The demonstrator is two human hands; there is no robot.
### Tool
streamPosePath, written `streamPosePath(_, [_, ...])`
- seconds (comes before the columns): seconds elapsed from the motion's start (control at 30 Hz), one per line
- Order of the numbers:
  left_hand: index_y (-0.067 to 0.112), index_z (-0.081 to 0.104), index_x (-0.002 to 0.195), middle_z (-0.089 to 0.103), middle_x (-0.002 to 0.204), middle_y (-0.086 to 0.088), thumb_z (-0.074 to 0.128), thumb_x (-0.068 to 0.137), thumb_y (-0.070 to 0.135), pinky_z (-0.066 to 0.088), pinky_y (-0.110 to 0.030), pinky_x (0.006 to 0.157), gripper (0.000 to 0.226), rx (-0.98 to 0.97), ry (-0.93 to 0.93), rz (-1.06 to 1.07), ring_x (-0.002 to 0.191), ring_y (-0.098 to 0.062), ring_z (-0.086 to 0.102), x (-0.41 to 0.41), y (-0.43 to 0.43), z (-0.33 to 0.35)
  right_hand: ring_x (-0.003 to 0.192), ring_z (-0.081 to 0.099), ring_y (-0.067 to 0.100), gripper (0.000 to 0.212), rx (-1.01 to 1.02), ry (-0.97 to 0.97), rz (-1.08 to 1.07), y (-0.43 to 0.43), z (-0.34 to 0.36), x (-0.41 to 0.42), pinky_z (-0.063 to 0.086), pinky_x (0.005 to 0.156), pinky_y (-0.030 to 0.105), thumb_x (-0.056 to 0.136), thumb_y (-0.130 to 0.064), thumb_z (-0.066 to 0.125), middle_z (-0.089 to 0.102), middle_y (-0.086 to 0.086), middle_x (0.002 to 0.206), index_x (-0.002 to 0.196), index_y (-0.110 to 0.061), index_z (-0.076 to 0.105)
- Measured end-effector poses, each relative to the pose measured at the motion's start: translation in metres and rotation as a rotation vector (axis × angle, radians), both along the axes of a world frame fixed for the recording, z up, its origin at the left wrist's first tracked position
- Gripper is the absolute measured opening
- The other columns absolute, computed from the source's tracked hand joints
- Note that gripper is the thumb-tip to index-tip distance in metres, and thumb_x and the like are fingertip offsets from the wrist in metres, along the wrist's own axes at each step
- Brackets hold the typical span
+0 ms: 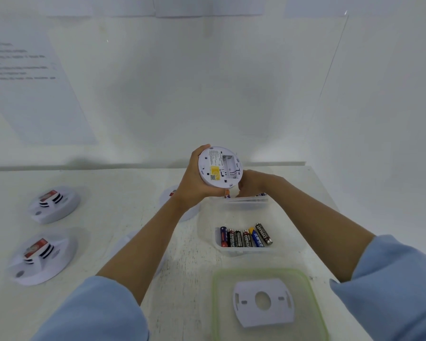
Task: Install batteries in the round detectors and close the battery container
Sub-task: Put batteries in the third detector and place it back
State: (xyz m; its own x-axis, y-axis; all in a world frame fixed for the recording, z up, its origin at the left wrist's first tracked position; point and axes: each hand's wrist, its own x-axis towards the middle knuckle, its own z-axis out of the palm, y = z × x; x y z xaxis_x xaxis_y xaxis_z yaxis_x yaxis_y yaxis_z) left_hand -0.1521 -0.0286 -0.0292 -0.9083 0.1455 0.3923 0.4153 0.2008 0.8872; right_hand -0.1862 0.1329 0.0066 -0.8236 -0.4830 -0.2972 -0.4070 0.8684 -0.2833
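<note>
My left hand grips a round white detector above the table, its back turned toward me with the battery bay open and bare. My right hand is just right of and below the detector, fingers curled over the far rim of the clear battery container; whether it holds a battery is hidden. Several AA batteries lie side by side in the container. The container's green-rimmed lid lies near me with a white mounting plate on it.
Two more round detectors sit face up at the table's left. Another detector is partly hidden behind my left wrist. A printed sheet hangs on the left wall. White walls close the table's back and right.
</note>
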Motion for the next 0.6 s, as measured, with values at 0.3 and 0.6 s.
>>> streamPosePath(0.3, [0.015, 0.027, 0.133, 0.041, 0.127, 0.007, 0.081, 0.051, 0.011, 0.044, -0.011, 0.092, 0.099, -0.021, -0.019, 0.017, 0.114, 0.010, 0.044, 0.0007, -0.0046, -0.0005, 0.071, 0.040, 0.009, 0.040, 0.003, 0.002, 0.046, -0.0020, -0.0029, -0.0014, 0.035, 0.070, 0.019, 0.088, -0.020, 0.060, 0.051, -0.008, 0.083, 0.125, -0.008, 0.050])
streamPosePath(0.6, [0.018, 0.027, 0.134, 0.041, 0.128, 0.006, 0.081, 0.050, 0.011, 0.045, -0.013, 0.091, 0.100, 0.005, -0.045, 0.022, 0.117, 0.000, 0.045, 0.0047, -0.0075, -0.0012, 0.086, 0.042, 0.016, 0.021, -0.033, 0.059, 0.076, -0.0016, -0.0097, -0.0047, 0.035, 0.068, 0.014, 0.084, -0.016, 0.063, 0.046, -0.011, 0.082, 0.104, -0.016, 0.055])
